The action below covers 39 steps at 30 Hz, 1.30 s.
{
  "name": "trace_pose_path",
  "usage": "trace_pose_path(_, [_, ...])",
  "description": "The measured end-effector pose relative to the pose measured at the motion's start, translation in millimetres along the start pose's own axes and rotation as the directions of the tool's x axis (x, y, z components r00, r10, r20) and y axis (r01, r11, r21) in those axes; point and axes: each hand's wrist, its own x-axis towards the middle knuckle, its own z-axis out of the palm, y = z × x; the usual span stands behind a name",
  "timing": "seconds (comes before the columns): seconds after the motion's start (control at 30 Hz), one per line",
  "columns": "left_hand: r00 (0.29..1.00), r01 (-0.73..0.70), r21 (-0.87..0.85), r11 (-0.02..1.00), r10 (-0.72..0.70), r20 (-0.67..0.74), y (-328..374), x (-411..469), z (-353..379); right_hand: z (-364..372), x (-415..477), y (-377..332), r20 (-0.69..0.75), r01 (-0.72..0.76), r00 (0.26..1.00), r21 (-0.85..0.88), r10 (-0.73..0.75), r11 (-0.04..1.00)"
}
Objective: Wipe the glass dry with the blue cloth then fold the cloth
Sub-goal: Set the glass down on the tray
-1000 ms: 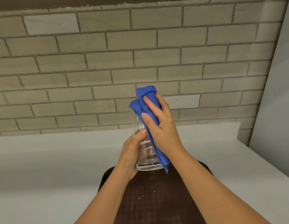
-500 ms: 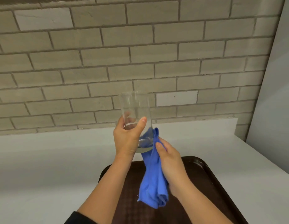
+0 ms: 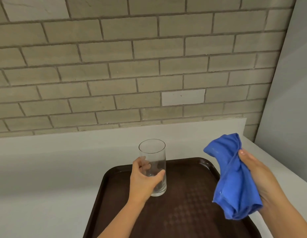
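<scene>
brick wall behind a white counter (image 3: pixel 46 169). on the brown tray (image 3: pixel 183 212), at ten o'clock, the left hand (image 3: pixel 143 182) clasps the upright glass (image 3: pixel 153 167), seemingly steadying it. right hand (image 3: pixel 259 174), at three o'clock, clutches the bunched blue cloth (image 3: pixel 235 182), clear for folding.

My count at this moment: one glass, one cloth, one tray, two hands.

I counted a single clear glass (image 3: pixel 152 166), standing upright on the one dark brown tray (image 3: pixel 188 203) that I could see. There was one blue cloth (image 3: pixel 233 182), bunched rather than spread. Two bare hands were in view: one left hand (image 3: pixel 142 182) wrapped around the glass and one right hand (image 3: pixel 257 176) gripping the cloth. I saw one white counter (image 3: pixel 46 169) and one brick wall (image 3: pixel 115 66) behind it.
</scene>
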Motion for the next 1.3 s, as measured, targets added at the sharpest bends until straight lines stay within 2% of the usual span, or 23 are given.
trace_pose_path(0.2, [0.999,0.036,0.034,0.999,-0.037,0.031,-12,5,5,-19,-8,-8,-0.037,-0.083,0.996,0.04,0.084,0.996])
trace_pose_path(0.63, [0.989,0.1,0.086,0.991,-0.108,0.099,-27,2,2,-38,-12,-4,-0.098,-0.09,0.99,0.072,0.097,0.993])
trace_pose_path(0.77, [0.977,0.086,0.111,0.99,-0.106,0.186,-24,5,-4,-36,-11,-2,-0.086,-0.093,0.991,0.062,0.098,0.994])
trace_pose_path(0.93, [0.934,0.063,0.234,0.97,-0.141,0.329,-20,6,-17,-32,-15,1,-0.078,-0.126,0.988,0.058,0.131,0.99])
trace_pose_path(1.0, [0.926,0.08,0.249,0.965,-0.165,0.341,-21,3,-27,-30,-17,1,-0.079,-0.134,0.987,0.052,0.138,0.99])
trace_pose_path(1.07, [0.941,0.106,0.222,0.969,-0.17,0.293,-21,0,-40,-31,-18,1,-0.078,-0.137,0.987,0.059,0.141,0.989])
trace_pose_path(1.17, [0.98,0.14,0.125,0.982,-0.156,0.122,-20,-4,-60,-32,-22,2,-0.072,-0.151,0.985,0.067,0.156,0.986])
trace_pose_path(1.3, [0.986,0.142,0.201,0.969,-0.122,-0.111,-17,-14,-58,-29,-24,5,-0.07,-0.169,0.982,0.073,0.174,0.983])
